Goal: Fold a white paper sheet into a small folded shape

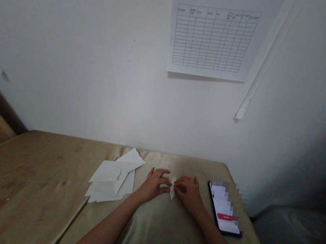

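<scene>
A small folded piece of white paper (172,189), narrow and pointed at its lower end, is between my two hands above the tan covered surface. My left hand (156,184) is on its left side, fingers curved and apart, with the fingertips close to the paper. From the right, my right hand (188,191) pinches the paper's edge between thumb and fingers.
Several loose white sheets (110,179) lie in an overlapping pile left of my left forearm. A phone (223,210) with a lit screen lies right of my right hand. A printed table sheet (212,40) hangs on the wall behind the tan surface (37,185).
</scene>
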Tool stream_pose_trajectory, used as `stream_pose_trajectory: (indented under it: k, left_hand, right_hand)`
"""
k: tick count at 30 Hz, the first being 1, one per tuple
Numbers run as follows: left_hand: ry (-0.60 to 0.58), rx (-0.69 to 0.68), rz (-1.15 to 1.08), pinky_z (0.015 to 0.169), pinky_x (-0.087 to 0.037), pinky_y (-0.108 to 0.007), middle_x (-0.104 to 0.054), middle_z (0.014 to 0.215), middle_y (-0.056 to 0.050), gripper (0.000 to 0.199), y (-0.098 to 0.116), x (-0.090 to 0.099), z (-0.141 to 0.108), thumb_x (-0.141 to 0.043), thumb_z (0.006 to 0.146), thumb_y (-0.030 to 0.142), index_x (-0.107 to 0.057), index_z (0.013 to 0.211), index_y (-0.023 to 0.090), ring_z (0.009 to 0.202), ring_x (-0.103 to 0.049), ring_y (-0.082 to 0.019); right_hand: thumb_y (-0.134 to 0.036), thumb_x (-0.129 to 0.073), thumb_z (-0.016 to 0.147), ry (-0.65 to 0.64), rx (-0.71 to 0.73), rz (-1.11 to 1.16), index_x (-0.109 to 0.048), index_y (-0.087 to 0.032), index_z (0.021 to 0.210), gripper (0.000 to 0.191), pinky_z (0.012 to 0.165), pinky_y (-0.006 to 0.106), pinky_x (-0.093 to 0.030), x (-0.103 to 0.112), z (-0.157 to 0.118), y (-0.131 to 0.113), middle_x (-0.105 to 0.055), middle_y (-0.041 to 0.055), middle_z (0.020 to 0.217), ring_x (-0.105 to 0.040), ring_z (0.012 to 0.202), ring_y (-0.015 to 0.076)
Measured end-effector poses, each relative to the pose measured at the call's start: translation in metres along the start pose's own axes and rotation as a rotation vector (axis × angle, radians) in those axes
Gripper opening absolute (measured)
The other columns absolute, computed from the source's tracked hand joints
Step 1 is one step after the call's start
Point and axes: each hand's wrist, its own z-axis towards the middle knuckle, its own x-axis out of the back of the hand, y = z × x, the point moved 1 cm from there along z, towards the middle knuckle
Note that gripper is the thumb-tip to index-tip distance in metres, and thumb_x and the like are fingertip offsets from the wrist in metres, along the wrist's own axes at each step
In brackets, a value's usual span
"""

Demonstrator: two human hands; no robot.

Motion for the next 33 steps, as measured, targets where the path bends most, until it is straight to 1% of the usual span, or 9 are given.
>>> stream_pose_trajectory:
  k: [4,7,12,16,19,22,25,28,33]
  left_hand:
    - [0.047,-0.037,-0.025,0.118,-0.012,-0.064,-0.061,0.136,-0.003,0.014,0.001,-0.003,0.002,-0.077,0.083,0.037,-0.076,0.096,0.034,0.131,-0.05,-0.027]
    - [0.064,-0.052,-0.042,0.118,-0.012,-0.063,-0.062,0.135,-0.002,0.012,0.001,-0.005,0.003,-0.076,0.083,0.039,-0.077,0.093,0.034,0.13,-0.051,-0.026]
    - [0.104,-0.054,-0.041,0.118,-0.011,-0.063,-0.063,0.132,-0.002,0.014,0.004,-0.007,0.004,-0.079,0.08,0.04,-0.076,0.092,0.033,0.129,-0.051,-0.026]
    - [0.15,-0.06,-0.018,0.119,-0.008,-0.062,-0.065,0.127,-0.002,0.009,0.01,-0.008,0.005,-0.077,0.083,0.037,-0.076,0.089,0.031,0.126,-0.053,-0.023]
    - [0.157,-0.062,-0.006,0.119,-0.007,-0.062,-0.065,0.128,-0.002,0.006,0.013,-0.007,0.005,-0.076,0.084,0.035,-0.076,0.087,0.031,0.126,-0.053,-0.023]
    - [0.143,-0.044,0.002,0.119,-0.007,-0.063,-0.065,0.129,-0.002,0.004,0.014,-0.007,0.005,-0.077,0.083,0.033,-0.076,0.085,0.03,0.127,-0.052,-0.024]
    - [0.127,-0.013,0.002,0.118,-0.007,-0.065,-0.064,0.13,-0.001,0.003,0.015,-0.006,0.005,-0.079,0.081,0.031,-0.076,0.083,0.031,0.128,-0.051,-0.025]
    - [0.124,0.014,-0.001,0.117,-0.008,-0.066,-0.064,0.131,-0.001,0.003,0.014,-0.006,0.006,-0.079,0.081,0.033,-0.077,0.083,0.031,0.128,-0.05,-0.026]
    - [0.134,0.077,-0.019,0.116,-0.01,-0.067,-0.062,0.134,0.0,0.003,0.012,-0.008,0.007,-0.078,0.081,0.035,-0.078,0.083,0.033,0.13,-0.048,-0.027]
  right_hand:
    - [-0.024,-0.057,0.089,-0.001,-0.037,0.027,-0.074,-0.028,0.092,0.018,0.116,0.056,-0.005,0.0,0.001,0.001,-0.074,0.0017,0.109,-0.057,0.119,0.0233]
    - [-0.023,-0.056,0.089,-0.008,-0.053,0.034,-0.074,-0.029,0.092,0.02,0.116,0.056,-0.004,-0.001,0.001,0.003,-0.073,0.0016,0.111,-0.056,0.121,0.0231]
    - [-0.024,-0.055,0.09,-0.003,-0.067,0.034,-0.074,-0.029,0.094,0.02,0.116,0.057,-0.005,-0.004,0.002,0.005,-0.073,0.0025,0.111,-0.056,0.121,0.0235]
    - [-0.023,-0.055,0.089,0.001,-0.069,0.017,-0.073,-0.028,0.095,0.02,0.117,0.057,-0.007,-0.004,0.002,0.005,-0.072,0.0031,0.114,-0.056,0.121,0.0234]
    - [-0.021,-0.054,0.089,-0.002,-0.055,0.009,-0.073,-0.029,0.095,0.021,0.116,0.057,-0.007,-0.003,0.001,0.004,-0.072,0.0029,0.113,-0.056,0.121,0.0236]
    - [-0.022,-0.056,0.089,-0.021,-0.003,-0.001,-0.074,-0.031,0.094,0.021,0.116,0.059,-0.005,-0.001,0.001,0.006,-0.074,0.0015,0.11,-0.056,0.121,0.0239]
    - [-0.024,-0.059,0.089,-0.021,0.055,-0.03,-0.075,-0.033,0.09,0.018,0.116,0.061,0.0,0.001,0.002,0.009,-0.075,-0.0005,0.107,-0.056,0.12,0.0238]
    - [-0.026,-0.061,0.089,-0.017,0.079,-0.044,-0.076,-0.033,0.086,0.016,0.116,0.062,0.003,0.002,0.003,0.012,-0.076,-0.0019,0.105,-0.057,0.118,0.0236]
    - [-0.03,-0.059,0.091,-0.012,0.065,-0.055,-0.075,-0.031,0.09,0.015,0.116,0.061,-0.003,0.002,0.003,0.008,-0.074,-0.0002,0.106,-0.057,0.116,0.0232]
